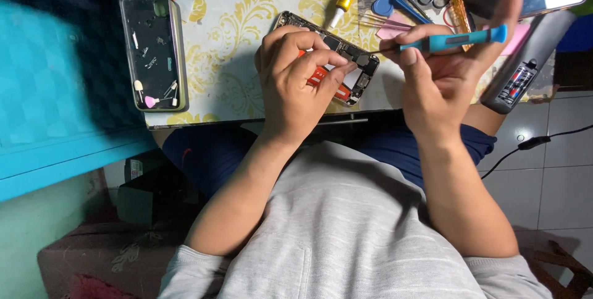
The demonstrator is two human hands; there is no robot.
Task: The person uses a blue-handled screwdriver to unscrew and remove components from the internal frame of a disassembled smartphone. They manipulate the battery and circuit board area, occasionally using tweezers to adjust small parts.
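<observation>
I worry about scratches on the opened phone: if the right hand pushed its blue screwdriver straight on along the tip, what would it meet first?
Probably the opened phone at its top corner, close by the left hand's fingertips; depth is unclear.

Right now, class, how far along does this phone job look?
Done: the opened phone lies with its insides bare; a separate phone shell holds small loose parts. In hand: the left hand steadies the phone, the right hand holds a blue screwdriver. Left: the phone remains open.
</observation>
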